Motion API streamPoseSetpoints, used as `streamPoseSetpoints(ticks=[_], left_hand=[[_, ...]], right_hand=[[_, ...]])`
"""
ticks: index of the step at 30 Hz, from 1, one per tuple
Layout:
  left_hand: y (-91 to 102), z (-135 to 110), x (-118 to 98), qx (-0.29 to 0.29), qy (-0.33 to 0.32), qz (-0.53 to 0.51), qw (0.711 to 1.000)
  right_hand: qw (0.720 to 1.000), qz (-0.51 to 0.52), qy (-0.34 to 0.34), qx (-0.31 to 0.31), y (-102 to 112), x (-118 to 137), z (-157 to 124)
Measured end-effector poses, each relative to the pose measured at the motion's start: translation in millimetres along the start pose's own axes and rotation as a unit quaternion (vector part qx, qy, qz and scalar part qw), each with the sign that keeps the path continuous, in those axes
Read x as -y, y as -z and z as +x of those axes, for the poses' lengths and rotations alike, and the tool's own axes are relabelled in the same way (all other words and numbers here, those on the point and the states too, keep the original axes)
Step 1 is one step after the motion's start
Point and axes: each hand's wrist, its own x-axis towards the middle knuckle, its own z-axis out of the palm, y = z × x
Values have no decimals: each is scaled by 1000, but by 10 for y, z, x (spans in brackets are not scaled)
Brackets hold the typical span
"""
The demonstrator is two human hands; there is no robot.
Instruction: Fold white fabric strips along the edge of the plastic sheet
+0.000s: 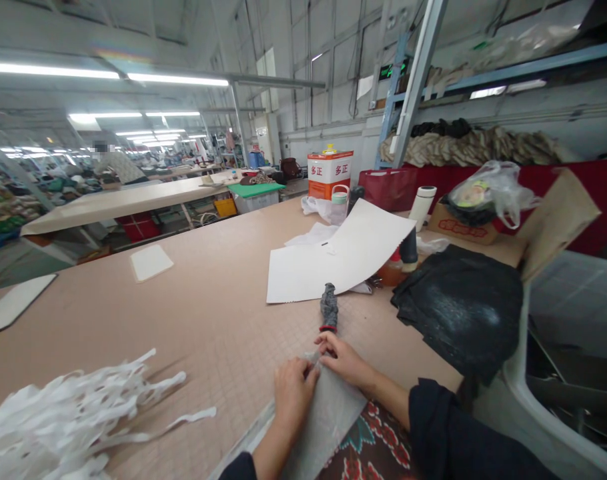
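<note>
Close together at the near edge of the table, both hands pinch a thin pale grey sheet [328,410]. My left hand [294,387] has its fingers curled, thumb against them, on the sheet's upper left edge. Beside it, my right hand [344,360] holds the upper edge with bent fingers. Whether the sheet is plastic or cloth I cannot tell. Just beyond my right fingers lies a crumpled grey knitted glove [328,307] with a red edge. Flowered dark cloth [368,447] shows under the sheet. A large curved white board [328,260] lies beyond the glove.
A heap of white strips [48,427] covers the table's near left. Folded black material [463,307] lies right, by a pale chair [513,400]. Behind stand a white thermos [422,207], a lidded cup [339,205] and a red-and-white can [329,175]. A person [116,163] is far left.
</note>
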Motion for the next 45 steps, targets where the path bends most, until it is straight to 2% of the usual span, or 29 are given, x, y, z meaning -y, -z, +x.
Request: streamPoseSetpoints(ticks=[3,5,7,9,14,24,32,45], left_hand=[[-39,-33,-19,-1,-22,23,999],[-72,-55,-24,-4,-35,43,998],[-105,-73,-23,-8,-52,69,996],[-132,-90,-19,-14,-69,97,993],[-178,-121,-2,-15,-114,145,983],[-231,-139,29,-33,-153,185,970],[-226,-142,24,-31,-153,188,970],[-172,-127,18,-6,-123,146,982]], right_hand=[[990,-140,8,-23,-27,21,-15],[969,-245,37,-20,-41,55,-24],[946,-321,55,7,-44,91,-22],[934,-351,54,44,-34,117,-2],[937,-338,30,80,3,152,108],[934,-343,-27,91,-30,174,238],[931,-345,-44,111,-17,217,264],[935,-334,-78,88,-75,210,350]])
